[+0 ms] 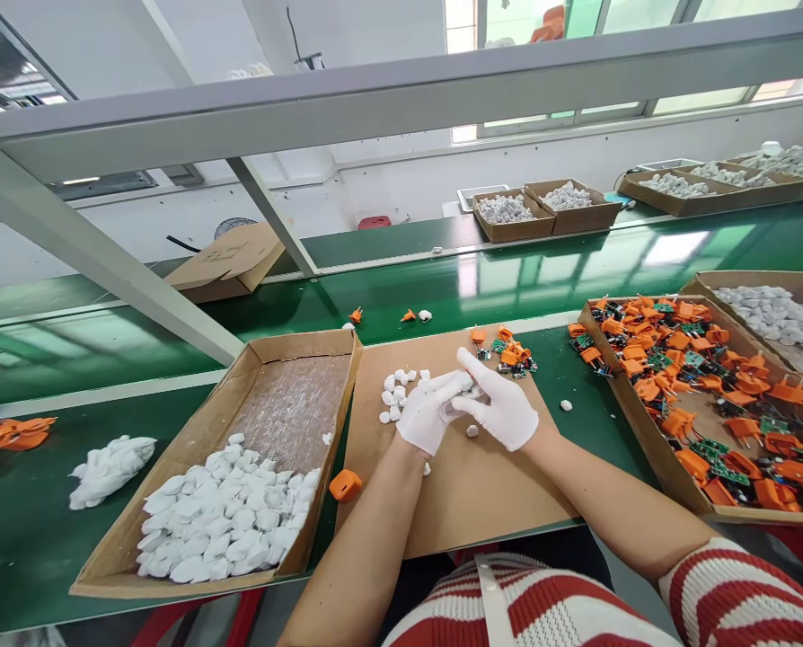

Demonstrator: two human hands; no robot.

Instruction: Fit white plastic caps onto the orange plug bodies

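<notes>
My left hand (429,415) and my right hand (502,409), both in white gloves, meet above a brown cardboard sheet (489,503). Between their fingers is a small white putty-like lump (467,383), partly covered by the gloves. The fingers of both hands are closed about it. Several similar white lumps (394,395) lie on the sheet just left of my left hand. One more white lump (472,431) rests under my right hand. Beyond the hands sits a small group of orange plug parts with green circuit boards (515,356).
A cardboard tray (286,395) of flattened white lumps stands left. An orange plug housing (346,485) lies beside it. On the right, another cardboard tray (634,431) holds orange parts with circuit boards. A metal frame bar (401,103) crosses above the green bench (401,288).
</notes>
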